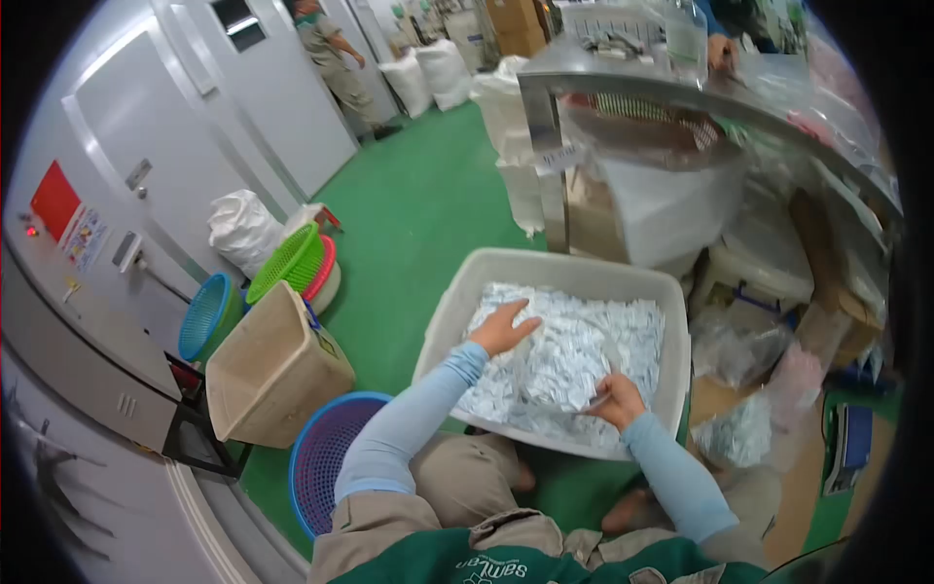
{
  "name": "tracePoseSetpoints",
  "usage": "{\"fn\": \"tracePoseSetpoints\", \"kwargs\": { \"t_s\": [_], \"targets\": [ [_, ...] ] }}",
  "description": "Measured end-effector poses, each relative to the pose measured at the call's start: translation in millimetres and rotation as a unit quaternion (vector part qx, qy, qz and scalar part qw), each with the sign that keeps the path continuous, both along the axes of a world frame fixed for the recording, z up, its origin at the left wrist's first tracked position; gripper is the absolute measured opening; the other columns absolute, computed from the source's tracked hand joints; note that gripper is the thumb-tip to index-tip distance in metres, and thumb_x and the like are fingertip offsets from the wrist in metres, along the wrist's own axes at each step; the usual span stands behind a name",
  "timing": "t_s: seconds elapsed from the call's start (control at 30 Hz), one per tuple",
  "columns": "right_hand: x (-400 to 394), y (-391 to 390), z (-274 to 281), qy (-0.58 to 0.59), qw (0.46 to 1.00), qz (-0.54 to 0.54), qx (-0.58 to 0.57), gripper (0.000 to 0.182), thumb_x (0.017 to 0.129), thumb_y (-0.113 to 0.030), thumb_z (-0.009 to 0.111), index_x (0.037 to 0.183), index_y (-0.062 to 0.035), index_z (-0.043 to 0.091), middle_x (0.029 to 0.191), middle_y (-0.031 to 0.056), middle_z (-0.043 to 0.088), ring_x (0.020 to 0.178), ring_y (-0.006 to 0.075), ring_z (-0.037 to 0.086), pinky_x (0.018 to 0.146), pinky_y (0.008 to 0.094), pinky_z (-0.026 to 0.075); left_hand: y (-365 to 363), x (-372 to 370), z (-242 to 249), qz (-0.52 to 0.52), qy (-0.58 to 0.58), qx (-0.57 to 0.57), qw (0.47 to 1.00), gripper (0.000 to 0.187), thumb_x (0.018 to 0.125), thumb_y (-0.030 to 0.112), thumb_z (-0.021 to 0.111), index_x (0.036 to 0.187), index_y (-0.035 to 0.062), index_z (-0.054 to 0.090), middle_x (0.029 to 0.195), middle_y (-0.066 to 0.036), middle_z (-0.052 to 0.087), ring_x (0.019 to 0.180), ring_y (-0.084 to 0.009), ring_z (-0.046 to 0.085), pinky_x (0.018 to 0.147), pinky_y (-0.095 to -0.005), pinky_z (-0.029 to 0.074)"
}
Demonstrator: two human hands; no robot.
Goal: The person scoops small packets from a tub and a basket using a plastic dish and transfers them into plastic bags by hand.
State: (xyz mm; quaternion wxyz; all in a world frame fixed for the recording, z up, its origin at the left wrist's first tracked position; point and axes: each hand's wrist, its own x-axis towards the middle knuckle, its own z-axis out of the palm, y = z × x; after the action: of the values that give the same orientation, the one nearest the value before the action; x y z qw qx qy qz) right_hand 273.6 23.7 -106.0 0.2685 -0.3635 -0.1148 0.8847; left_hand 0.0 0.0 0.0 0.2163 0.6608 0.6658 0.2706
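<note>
A large white tub (449,321) stands on the green floor in front of me, filled with many small pale-blue and white packets (637,336). Over the packets at the tub's left side is my left hand (504,328), its fingers apart. My right hand (619,401) is at the tub's near right part, fingers closed on the edge of a clear plastic bag (564,370). Packets show in and around the bag, which lies between both hands.
Left are an empty beige bin (277,380), a blue-purple basket (331,453), and green, red and blue baskets (207,316). A metal table (700,97) stands at right, with bags beneath. A person (336,63) stands far back; another person's hand (721,54) is at the table.
</note>
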Motion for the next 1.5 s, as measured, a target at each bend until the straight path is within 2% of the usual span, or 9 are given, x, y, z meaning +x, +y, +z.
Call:
{"fn": "tracePoseSetpoints", "kwargs": {
  "t_s": [0.5, 0.53, 0.6, 0.7, 0.8, 1.03, 1.23, 1.33, 1.5],
  "targets": [
    [100, -56, 68, 0.115, 0.991, 0.033, 0.063, 0.067, 0.067, -0.005, 0.042, 0.134, -0.0036, 0.033, 0.131, 0.0180, 0.044, 0.118, 0.0422, 0.044, 0.089, 0.0695, 0.035, 16, 73, -24, -0.185, -0.057, -0.049, 0.980, 0.061, 0.094, 0.046, 0.037, 0.141, 0.0071, 0.029, 0.145, -0.012, 0.029, 0.132, -0.0274, 0.030, 0.110, -0.0337, 0.020],
    [111, -60, 70, 0.097, 0.989, -0.038, 0.106, 0.059, 0.068, -0.005, 0.043, 0.127, -0.0068, 0.042, 0.117, 0.0127, 0.053, 0.107, 0.0345, 0.053, 0.086, 0.0672, 0.039, 5, 100, 5, -0.030, -0.319, -0.210, 0.924, 0.061, 0.092, 0.046, 0.038, 0.143, 0.0122, 0.026, 0.145, -0.007, 0.030, 0.131, -0.0243, 0.031, 0.108, -0.0370, 0.024],
    [163, -76, 59, 0.021, 0.992, -0.115, 0.055, 0.019, 0.072, -0.006, 0.051, 0.090, -0.0115, 0.055, 0.076, 0.0025, 0.055, 0.066, 0.0199, 0.055, 0.071, 0.0593, 0.048, 22, 112, -41, -0.103, -0.298, -0.117, 0.942, 0.063, 0.092, 0.050, 0.037, 0.143, 0.0146, 0.025, 0.141, -0.006, 0.036, 0.126, -0.0231, 0.038, 0.103, -0.0420, 0.032],
    [228, -38, 62, 0.046, 0.981, -0.159, 0.102, 0.007, 0.075, -0.009, 0.050, 0.082, -0.0081, 0.052, 0.074, 0.0079, 0.056, 0.070, 0.0272, 0.058, 0.070, 0.0594, 0.049, 72, 155, -40, -0.062, -0.287, -0.105, 0.950, 0.060, 0.092, 0.052, 0.037, 0.137, 0.0127, 0.036, 0.132, -0.006, 0.047, 0.120, -0.0228, 0.044, 0.096, -0.0412, 0.038],
    [204, -31, 138, 0.003, 0.992, -0.110, 0.065, 0.032, 0.071, -0.012, 0.052, 0.101, -0.0009, 0.057, 0.098, 0.0135, 0.063, 0.091, 0.0305, 0.059, 0.082, 0.0560, 0.046, 54, 175, 22, -0.012, -0.269, -0.073, 0.960, 0.050, 0.093, 0.038, 0.047, 0.132, 0.0061, 0.043, 0.128, -0.010, 0.050, 0.115, -0.0210, 0.048, 0.094, -0.0354, 0.038],
    [342, -54, 196, -0.175, 0.945, -0.223, 0.166, 0.051, 0.075, -0.017, 0.055, 0.122, 0.0002, 0.046, 0.114, 0.0143, 0.057, 0.101, 0.0318, 0.058, 0.087, 0.0563, 0.045, 84, 354, -84, -0.234, -0.287, 0.051, 0.927, 0.045, 0.080, 0.016, 0.061, 0.120, -0.0003, 0.049, 0.118, -0.018, 0.050, 0.106, -0.0301, 0.051, 0.089, -0.0350, 0.043],
    [423, -43, 179, -0.242, 0.932, -0.238, 0.128, 0.047, 0.077, -0.020, 0.049, 0.119, 0.0001, 0.047, 0.112, 0.0153, 0.058, 0.096, 0.0309, 0.061, 0.078, 0.0501, 0.052, 65, 475, -60, -0.247, -0.117, 0.113, 0.955, 0.029, 0.080, 0.025, 0.061, 0.103, 0.0069, 0.066, 0.127, -0.031, 0.042, 0.114, -0.0410, 0.044, 0.095, -0.0411, 0.039],
    [450, -43, 146, -0.268, 0.934, -0.205, 0.117, 0.049, 0.076, -0.023, 0.048, 0.121, -0.0023, 0.044, 0.114, 0.0145, 0.056, 0.098, 0.0318, 0.058, 0.081, 0.0552, 0.048, 62, 481, -61, -0.193, -0.111, 0.029, 0.975, 0.021, 0.074, 0.016, 0.063, 0.091, 0.0034, 0.067, 0.101, -0.027, 0.055, 0.102, -0.0387, 0.050, 0.089, -0.0403, 0.042],
    [464, -48, 127, -0.364, 0.910, -0.193, 0.044, 0.050, 0.075, -0.026, 0.052, 0.117, -0.0002, 0.046, 0.111, 0.0198, 0.054, 0.096, 0.0367, 0.056, 0.073, 0.0576, 0.050, 51, 487, -82, -0.206, -0.104, 0.024, 0.973, 0.041, 0.071, 0.005, 0.054, 0.112, 0.0003, 0.056, 0.116, -0.024, 0.051, 0.104, -0.0393, 0.051, 0.090, -0.0409, 0.042]
  ]
}}
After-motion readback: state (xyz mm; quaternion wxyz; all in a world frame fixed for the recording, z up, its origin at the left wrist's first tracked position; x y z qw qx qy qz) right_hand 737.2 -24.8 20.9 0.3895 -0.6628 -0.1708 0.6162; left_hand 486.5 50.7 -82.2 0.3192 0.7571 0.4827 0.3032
